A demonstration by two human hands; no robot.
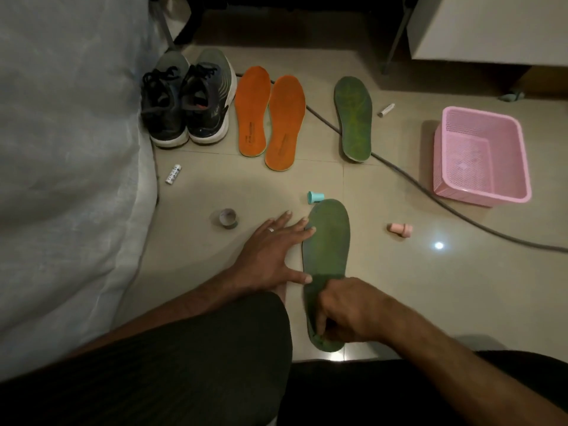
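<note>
1. At far left, a bed (61, 149) draped in a white sheet fills the side of the view. A small white tube (172, 174) lies on the tiled floor (246, 179) beside it.
2. A pair of dark sneakers (187, 103) stands against the bed. Nearer the person, a roll of tape (228, 218) lies on the tiles.
3. Two orange insoles (270, 118) lie side by side just right of the sneakers.
4. The left hand (270, 256) lies flat with its fingers spread apart. The fingertips and thumb touch the left edge of the near green insole (327, 247), steadying it.
5. That insole lies flat on the floor in front of the person's knees, with its toe pointing away. A teal cap (315, 197) sits just beyond the toe.
6. The right hand (344, 312) has its fingers curled down on the heel end. It seems to pinch the heel's edge, though the dim light hides the exact contact.
7. This looks like the step of working on the heel while the insole is held in place. The next move probably calls for the left hand to keep firm downward pressure so the insole does not slide.
8. Further right, a second green insole (353, 118) lies across a grey cable (430, 195), and another white tube (386, 110) lies near it. A pink cap (399, 230) lies on the tiles.
9. At far right sits a pink mesh basket (482, 155).
</note>
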